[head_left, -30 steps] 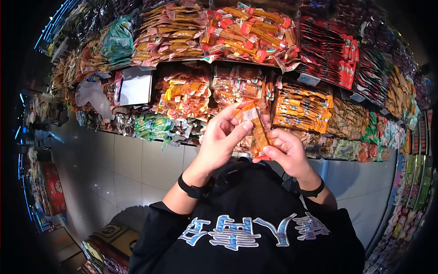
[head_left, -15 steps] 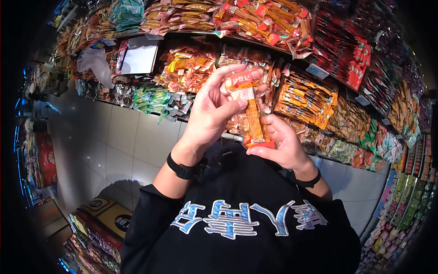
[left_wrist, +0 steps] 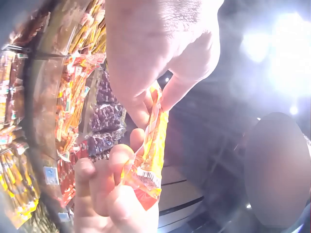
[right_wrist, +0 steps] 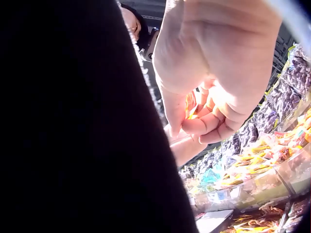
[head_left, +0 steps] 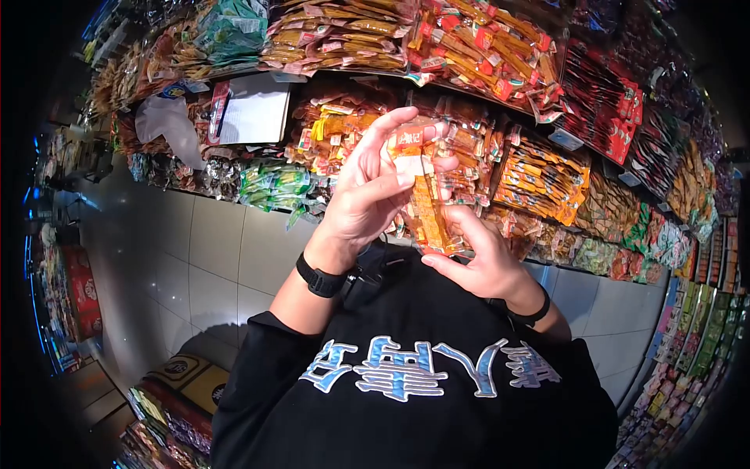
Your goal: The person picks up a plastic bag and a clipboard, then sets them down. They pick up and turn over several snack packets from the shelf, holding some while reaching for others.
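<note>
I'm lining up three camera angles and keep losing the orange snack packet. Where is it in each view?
Head: orange snack packet, right of and slightly above centre, between the left hand and right hand.
Left wrist: the packet, near centre, seen edge-on.
Right wrist: only a sliver, just above and right of centre.
Shared landmark: the right hand, at the packet in every view.

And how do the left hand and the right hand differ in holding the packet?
In the head view, the left hand grips the packet higher; the right hand, lower. The left thumb points right, near the white label; the right thumb points left, by the bottom edge. Both wrists carry black bands.
</note>
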The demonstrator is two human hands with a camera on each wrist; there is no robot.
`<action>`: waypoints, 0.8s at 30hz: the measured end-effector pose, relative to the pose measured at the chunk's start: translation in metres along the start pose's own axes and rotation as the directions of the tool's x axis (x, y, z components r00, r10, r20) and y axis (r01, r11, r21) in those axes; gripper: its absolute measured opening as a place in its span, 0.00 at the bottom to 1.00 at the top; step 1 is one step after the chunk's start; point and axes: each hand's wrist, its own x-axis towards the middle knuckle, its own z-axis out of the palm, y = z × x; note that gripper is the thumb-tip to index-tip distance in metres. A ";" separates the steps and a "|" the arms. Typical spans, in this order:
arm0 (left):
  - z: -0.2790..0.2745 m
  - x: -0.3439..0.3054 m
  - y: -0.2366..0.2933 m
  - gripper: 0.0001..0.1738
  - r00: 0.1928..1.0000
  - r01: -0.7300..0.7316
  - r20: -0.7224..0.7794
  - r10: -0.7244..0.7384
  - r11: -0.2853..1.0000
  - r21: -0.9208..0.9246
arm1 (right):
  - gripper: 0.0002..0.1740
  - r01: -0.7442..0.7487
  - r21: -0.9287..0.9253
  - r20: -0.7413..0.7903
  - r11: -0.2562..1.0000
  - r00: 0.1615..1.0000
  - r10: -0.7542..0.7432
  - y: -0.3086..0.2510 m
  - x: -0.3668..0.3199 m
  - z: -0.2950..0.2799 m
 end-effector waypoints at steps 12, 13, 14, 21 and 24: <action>-0.091 -0.020 0.058 0.40 0.988 0.053 -0.146 -0.052 0.999 0.001 | 0.22 -0.196 -0.120 -0.303 0.973 0.941 0.152 0.063 0.127 -0.039; -0.100 -0.024 0.061 0.40 0.990 0.057 -0.126 -0.060 0.998 -0.025 | 0.20 -0.225 -0.218 -0.384 0.950 0.914 0.129 0.077 0.140 -0.046; -0.098 -0.026 0.066 0.43 0.976 0.075 -0.204 -0.070 0.997 0.017 | 0.18 -0.260 -0.309 -0.460 0.915 0.883 0.095 0.087 0.153 -0.052; -0.125 -0.040 0.098 0.25 0.955 0.116 -0.286 -0.071 0.983 0.144 | 0.18 -0.296 -0.708 -0.511 0.642 0.842 -0.174 0.136 0.218 -0.063; -0.132 -0.043 0.109 0.24 0.957 0.126 -0.280 -0.074 0.977 0.172 | 0.17 -0.377 -0.753 -0.539 0.540 0.824 -0.177 0.138 0.226 -0.060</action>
